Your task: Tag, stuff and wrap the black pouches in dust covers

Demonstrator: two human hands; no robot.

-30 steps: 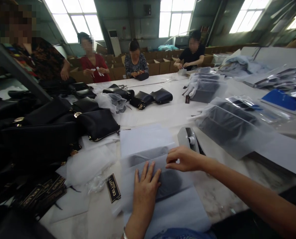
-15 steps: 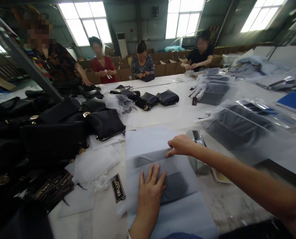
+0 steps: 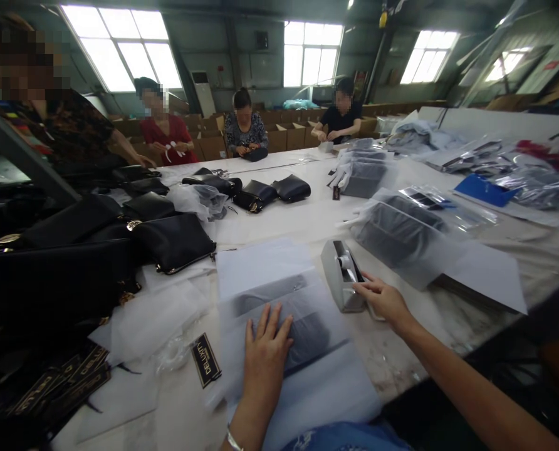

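My left hand lies flat with fingers spread on a dark bag folded in thin white wrapping paper. The bag shows through the translucent sheet. To the right of the package stands a grey tape dispenser with a small roll in it. My right hand is at its near right end, thumb and fingers pinched at the tape; the strip between them is too small to make out. A black DELUXITY tag lies left of the package.
Black bags are heaped on the left, with loose tags and white sheets nearby. Paper-wrapped bags lie on the right, near a blue item. Several co-workers, among them a person in red, are across the table.
My right hand has left the wrapping paper's upper edge and moved right to the tape dispenser. My left hand still presses on the wrapped bag. The view has turned to the right.
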